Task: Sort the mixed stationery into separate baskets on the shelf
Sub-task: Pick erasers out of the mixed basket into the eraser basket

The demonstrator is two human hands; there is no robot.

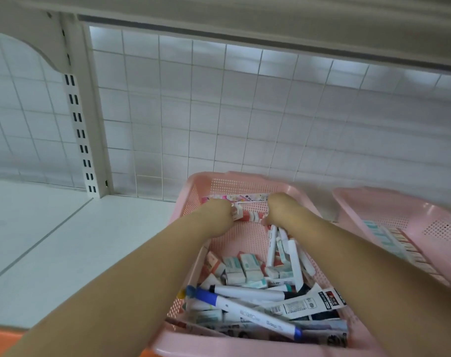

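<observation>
Both arms are reaching far into a pink basket (pixel 193 191) standing on the white shelf (pixel 64 240); the backs of the hands are facing the camera, so most of the fingers are folding out of sight beneath them. The left hand (pixel 218 215) is curling its grip round the left end of a red-and-white packet (pixel 250 216) lying across the far part of the basket; the right hand (pixel 279 210) is sitting at the packet's right end, one fingertip touching it, but I cannot tell whether its grip is closing on anything. Just beyond the hands a long pink patterned pack (pixel 245 197) is lying against the far wall, partly covered by them. Nearer, a jumble is filling the basket: teal-and-white erasers (pixel 241 269), white pens (pixel 294 256), a blue-capped marker (pixel 245 309) and a barcoded sleeve (pixel 309 305); its print is too blurred to read. The near rim is running off the bottom edge. A second pink basket (pixel 361 202) is standing just to the right, cut off by the frame, holding a row of flat packs (pixel 389 237) half hidden by the right forearm. A wire grid panel (pixel 219 112) is backing the shelf.
</observation>
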